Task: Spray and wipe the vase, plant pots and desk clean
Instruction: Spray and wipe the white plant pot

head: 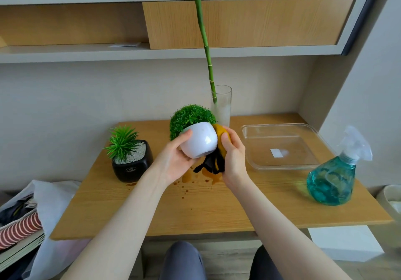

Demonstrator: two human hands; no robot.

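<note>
White pot (199, 142) mid-wipe, tilted above the desk (217, 203).
My left hand (173, 160) gripped it; right hand (233, 156) pressed the cloth (219, 149) on. Brown spills (195, 178) and black pot (132, 162) remained.

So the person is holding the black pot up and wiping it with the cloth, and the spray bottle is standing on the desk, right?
Not quite. The head view shows the white pot held up in the left hand, while the right hand wipes it with the cloth. The black pot sits on the desk. The spray bottle is standing on the desk, as you said.
</note>
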